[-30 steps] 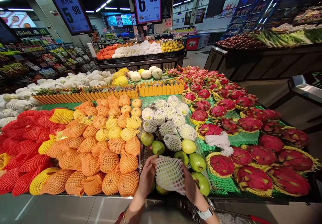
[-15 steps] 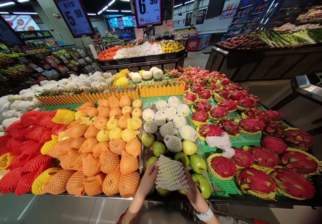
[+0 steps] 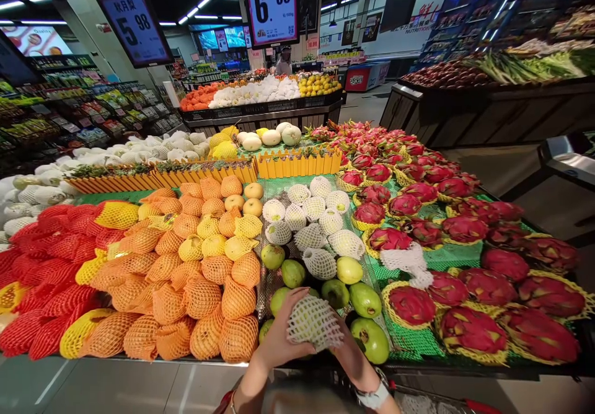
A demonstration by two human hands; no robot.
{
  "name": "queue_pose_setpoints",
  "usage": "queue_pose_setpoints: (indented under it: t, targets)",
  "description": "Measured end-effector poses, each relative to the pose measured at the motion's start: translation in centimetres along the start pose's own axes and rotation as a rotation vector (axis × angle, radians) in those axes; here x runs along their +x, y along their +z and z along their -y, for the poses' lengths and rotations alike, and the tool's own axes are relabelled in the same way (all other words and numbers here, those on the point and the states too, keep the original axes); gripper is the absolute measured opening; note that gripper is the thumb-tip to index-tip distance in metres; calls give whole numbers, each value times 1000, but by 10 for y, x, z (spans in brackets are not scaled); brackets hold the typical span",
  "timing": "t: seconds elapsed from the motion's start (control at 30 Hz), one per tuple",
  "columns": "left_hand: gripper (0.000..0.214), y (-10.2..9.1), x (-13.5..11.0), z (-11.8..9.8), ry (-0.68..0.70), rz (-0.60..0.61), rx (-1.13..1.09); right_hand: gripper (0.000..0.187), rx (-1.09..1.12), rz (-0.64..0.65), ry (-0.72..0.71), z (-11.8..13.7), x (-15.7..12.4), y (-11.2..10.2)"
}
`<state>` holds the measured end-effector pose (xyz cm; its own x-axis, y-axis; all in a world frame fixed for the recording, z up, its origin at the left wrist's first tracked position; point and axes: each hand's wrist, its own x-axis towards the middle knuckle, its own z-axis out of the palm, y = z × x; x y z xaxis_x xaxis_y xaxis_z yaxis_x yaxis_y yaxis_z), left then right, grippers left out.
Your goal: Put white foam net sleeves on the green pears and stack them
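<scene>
At the front edge of the fruit stand, both my hands hold one green fruit wrapped in a white foam net (image 3: 314,322). My left hand (image 3: 281,333) cups its left side with the fingers curled round it. My right hand (image 3: 349,347) grips it from below on the right, a watch on the wrist. Bare green fruits (image 3: 365,299) lie around it, and several net-wrapped ones (image 3: 310,237) sit farther back in the same column.
Orange-netted fruits (image 3: 199,277) fill the section to the left, red-netted ones (image 3: 41,277) farther left. Dragon fruits (image 3: 446,246) cover the right side, with a loose pile of white nets (image 3: 409,262) among them. A yellow picket divider (image 3: 297,163) crosses the back. A person stands at a distant stand.
The foam net has been pulled down over the green fruit, which now sits wrapped between both hands. My left hand has moved from the net's edge onto the fruit's side.
</scene>
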<state>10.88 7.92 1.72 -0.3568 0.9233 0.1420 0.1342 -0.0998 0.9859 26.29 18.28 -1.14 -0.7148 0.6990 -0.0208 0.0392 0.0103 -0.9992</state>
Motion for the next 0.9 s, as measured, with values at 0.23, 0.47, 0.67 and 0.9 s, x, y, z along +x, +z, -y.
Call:
queue_pose_setpoints:
  t: [0.23, 0.47, 0.67, 0.9]
  targets:
    - [63, 6, -3, 1, 66, -38, 77, 75, 131, 85, 196, 17, 5, 12]
    - [50, 22, 0, 25, -52, -597, -194, 62, 415, 175, 195, 13, 4, 12]
    - [45, 29, 5, 27, -232, -768, -608, 53, 30, 264, 88, 35, -1, 0]
    - [42, 36, 6, 18, -238, -821, -627, 49, -515, 143, -113, 54, -1, -4]
